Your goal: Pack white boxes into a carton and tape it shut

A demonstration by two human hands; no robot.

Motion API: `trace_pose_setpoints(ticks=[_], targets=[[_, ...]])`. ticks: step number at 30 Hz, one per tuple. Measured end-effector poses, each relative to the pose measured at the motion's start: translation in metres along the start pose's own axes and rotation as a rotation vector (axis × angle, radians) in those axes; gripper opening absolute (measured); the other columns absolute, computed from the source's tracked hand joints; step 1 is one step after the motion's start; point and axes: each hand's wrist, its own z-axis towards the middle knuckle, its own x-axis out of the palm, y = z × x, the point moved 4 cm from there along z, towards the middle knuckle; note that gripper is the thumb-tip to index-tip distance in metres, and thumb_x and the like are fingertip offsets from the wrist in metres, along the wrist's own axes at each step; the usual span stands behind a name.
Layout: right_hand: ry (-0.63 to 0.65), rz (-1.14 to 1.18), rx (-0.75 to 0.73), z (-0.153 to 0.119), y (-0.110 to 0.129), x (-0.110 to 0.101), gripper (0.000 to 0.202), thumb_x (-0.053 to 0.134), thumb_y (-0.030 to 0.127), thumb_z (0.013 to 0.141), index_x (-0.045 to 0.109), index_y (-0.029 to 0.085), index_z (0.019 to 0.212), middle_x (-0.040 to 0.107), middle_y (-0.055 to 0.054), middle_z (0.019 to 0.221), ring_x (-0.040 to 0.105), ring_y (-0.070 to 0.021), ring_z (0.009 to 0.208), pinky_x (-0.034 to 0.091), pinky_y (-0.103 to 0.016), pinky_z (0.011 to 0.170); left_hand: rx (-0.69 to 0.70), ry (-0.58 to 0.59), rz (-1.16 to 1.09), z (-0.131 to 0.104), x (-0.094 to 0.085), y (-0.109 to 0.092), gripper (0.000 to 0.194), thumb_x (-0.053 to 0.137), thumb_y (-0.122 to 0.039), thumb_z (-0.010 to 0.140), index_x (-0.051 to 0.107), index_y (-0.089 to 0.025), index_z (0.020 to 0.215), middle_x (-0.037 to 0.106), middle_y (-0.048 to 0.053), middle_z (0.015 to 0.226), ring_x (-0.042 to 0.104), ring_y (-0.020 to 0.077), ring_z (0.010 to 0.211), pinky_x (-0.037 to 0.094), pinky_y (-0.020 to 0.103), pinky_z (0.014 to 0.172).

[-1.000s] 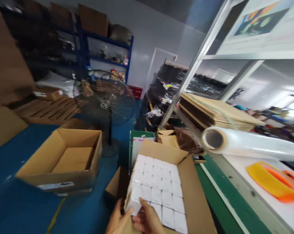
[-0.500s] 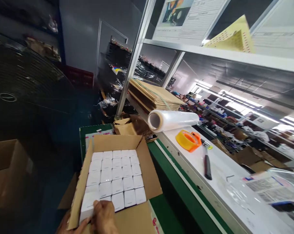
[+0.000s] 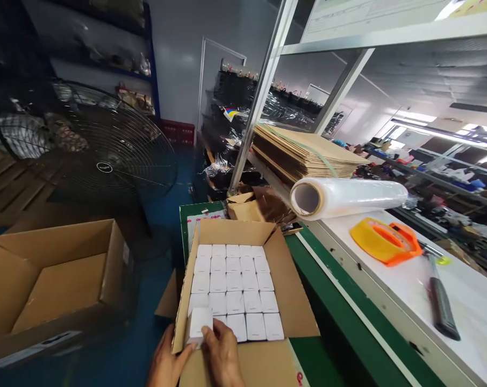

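An open cardboard carton [image 3: 292, 301] stands on the green table edge, packed with rows of small white boxes [image 3: 233, 282]. At its near left corner one small white box [image 3: 198, 325] sticks up above the rest. My left hand [image 3: 166, 363] grips it from the left, outside the carton wall. My right hand [image 3: 223, 355] presses on it from the right, fingers over the neighbouring boxes. Both hands are cut off by the bottom of the picture.
An open, nearly empty carton [image 3: 54, 279] sits on the blue floor at left, with a standing fan [image 3: 102, 156] behind it. On the white bench lie a stretch-film roll [image 3: 348, 196], an orange tape dispenser [image 3: 384, 242], a black-handled tool [image 3: 441, 301] and flat cardboard sheets [image 3: 303, 153].
The view has swung from the floor and left carton toward the bench, then back a little. My hands stay at the carton's near left corner; the white box now stands higher.
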Motion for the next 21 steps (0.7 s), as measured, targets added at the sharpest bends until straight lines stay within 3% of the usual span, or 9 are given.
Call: trace_pose_setpoints(ticks=[6,9,12,16,19,21], targets=[[0.028,-0.321,-0.067,-0.015,0.028,0.001,0.035,0.057,0.039,0.09,0.074,0.018,0.113,0.082,-0.012,0.108,0.075,-0.0318,0.1,0.059,-0.046,0.094,0.007,-0.008,0.019,-0.006,0.003,0.003,0.064,0.066,-0.063,0.071,0.073,-0.011,0.108,0.079,0.025,0.117,0.073,0.0468,0.114,0.062,0.059,0.098],[-0.035,-0.597,-0.109,-0.016,0.033,0.004,0.049,0.054,0.021,0.09,0.063,0.019,0.138,0.074,-0.016,0.136,0.07,-0.0354,0.127,0.058,-0.054,0.109,-0.002,0.116,-0.041,-0.005,-0.003,-0.01,0.059,0.069,-0.053,0.071,0.073,-0.014,0.115,0.079,0.019,0.12,0.075,0.0412,0.115,0.065,0.052,0.097],[-0.049,-0.868,-0.295,-0.012,0.026,0.011,0.055,0.048,0.006,0.089,0.066,0.024,0.137,0.061,-0.013,0.155,0.061,-0.0304,0.142,0.057,-0.049,0.117,-0.019,0.273,-0.133,-0.005,-0.012,-0.021,0.058,0.07,-0.052,0.075,0.071,-0.017,0.121,0.078,0.016,0.127,0.074,0.0373,0.117,0.067,0.045,0.095],[-0.098,-0.975,-0.519,-0.006,-0.004,0.009,0.04,0.056,0.019,0.094,0.07,0.032,0.129,0.068,-0.006,0.149,0.059,-0.0354,0.142,0.058,-0.059,0.115,-0.023,0.372,-0.135,-0.004,-0.024,-0.021,0.056,0.069,-0.055,0.077,0.073,-0.018,0.119,0.075,0.016,0.133,0.072,0.0384,0.121,0.065,0.045,0.101],[-0.105,-1.019,-0.568,-0.001,-0.025,0.005,0.038,0.064,0.026,0.093,0.069,0.036,0.129,0.069,-0.004,0.147,0.064,-0.0379,0.136,0.061,-0.064,0.109,-0.034,0.432,-0.132,-0.004,-0.027,-0.017,0.055,0.065,-0.057,0.082,0.072,-0.021,0.123,0.071,0.012,0.141,0.069,0.0376,0.128,0.062,0.044,0.106],[-0.1,-1.05,-0.573,0.002,-0.032,0.005,0.036,0.059,0.027,0.096,0.069,0.035,0.13,0.069,-0.006,0.148,0.06,-0.0394,0.141,0.059,-0.067,0.111,-0.03,0.449,-0.114,-0.004,-0.028,-0.015,0.058,0.062,-0.06,0.086,0.071,-0.021,0.128,0.069,0.012,0.144,0.067,0.0364,0.132,0.06,0.043,0.109]])
